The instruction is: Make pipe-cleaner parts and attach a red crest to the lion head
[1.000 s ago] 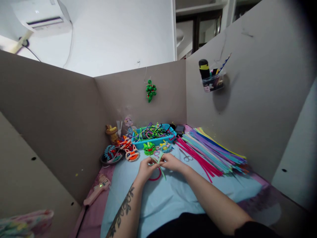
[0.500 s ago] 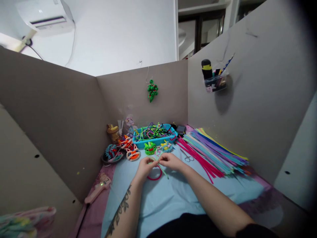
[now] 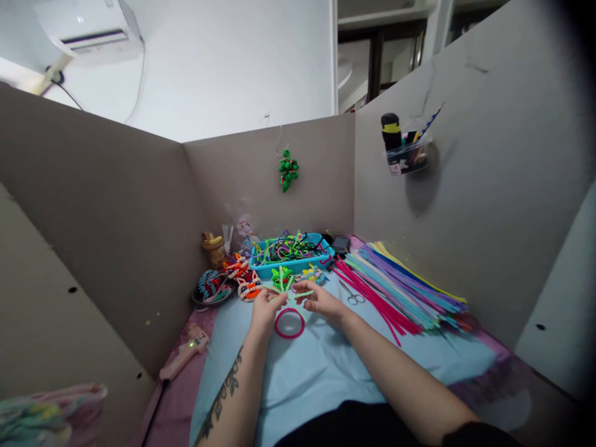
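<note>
My left hand (image 3: 269, 305) pinches several light green pipe cleaners (image 3: 285, 287) near the point where they cross, and their ends fan out upward and to the sides. Beside it, my right hand (image 3: 322, 303) has its fingers apart around one strand that points right; whether they touch it I cannot tell. Below both hands a magenta ring (image 3: 289, 336) lies on the light blue cloth (image 3: 321, 379). Just behind the hands sit a green pipe-cleaner animal head (image 3: 280, 277) and an orange and white one (image 3: 249, 288), each partly covered.
A blue tray (image 3: 274, 269) of tangled pipe cleaners stands at the back. Scissors (image 3: 356, 299) and bundles of straight pipe cleaners (image 3: 400, 282) lie right. A pink glue gun (image 3: 185, 356) and a dark bowl (image 3: 209, 302) are left. Grey panels (image 3: 261, 186) enclose the table.
My hands have moved apart; the right one has loosened from its pinch. The green strands now spread out above the left fingers, and the magenta ring shows in full.
</note>
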Demonstrator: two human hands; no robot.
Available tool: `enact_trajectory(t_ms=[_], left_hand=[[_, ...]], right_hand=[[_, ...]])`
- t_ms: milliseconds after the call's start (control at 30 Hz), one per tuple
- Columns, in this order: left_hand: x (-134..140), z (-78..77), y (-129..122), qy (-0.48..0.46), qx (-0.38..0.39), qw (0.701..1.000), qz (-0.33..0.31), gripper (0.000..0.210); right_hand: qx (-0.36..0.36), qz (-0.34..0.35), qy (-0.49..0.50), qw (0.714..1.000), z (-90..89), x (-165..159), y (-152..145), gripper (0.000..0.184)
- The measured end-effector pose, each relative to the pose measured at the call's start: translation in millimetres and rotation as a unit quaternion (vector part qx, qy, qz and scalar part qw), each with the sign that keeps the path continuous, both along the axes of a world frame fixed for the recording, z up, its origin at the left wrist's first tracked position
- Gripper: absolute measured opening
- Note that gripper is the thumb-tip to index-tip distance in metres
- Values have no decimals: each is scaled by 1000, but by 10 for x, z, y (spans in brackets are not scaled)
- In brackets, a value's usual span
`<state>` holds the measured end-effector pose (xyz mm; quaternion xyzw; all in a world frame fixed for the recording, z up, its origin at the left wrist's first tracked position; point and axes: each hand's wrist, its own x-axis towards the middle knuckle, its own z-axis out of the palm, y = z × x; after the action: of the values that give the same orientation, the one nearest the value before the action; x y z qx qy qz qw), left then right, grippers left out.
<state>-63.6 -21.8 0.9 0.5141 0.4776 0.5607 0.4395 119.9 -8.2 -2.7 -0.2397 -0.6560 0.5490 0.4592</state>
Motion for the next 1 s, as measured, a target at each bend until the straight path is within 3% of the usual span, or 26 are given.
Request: enact_trajectory(t_ms=[167,333,433,533,600,800,1000], left_hand=[[10,-31,1,-20,-24,999,-39,16],[23,-67,-14,-26,-71,992,-98,17],[31,-78,-29,-27,-98,986,-130,18],[39,-73,-46,-34,-112,982,-145,18],[42,-63,-55,-41,-118,981,-148,17],[52,-42,-67,-57,-118,982,-139,16],[65,-50,-31,-58,-65,994,-67,19]], right_hand=[[24,-2,7,1000,-20,-84,-6,40],[71,-35,9,997,-29,-93,-30,29],[145,-61,-30,987,-15,-94,-67,26],[248,-105,-77,960,-4,-93,-71,20],[274,-115,-79,952,-1,-87,-60,20],[202,-126,-71,969,3,-86,-70,21],[112,-162,-50,979,-77,-156,-49,26]])
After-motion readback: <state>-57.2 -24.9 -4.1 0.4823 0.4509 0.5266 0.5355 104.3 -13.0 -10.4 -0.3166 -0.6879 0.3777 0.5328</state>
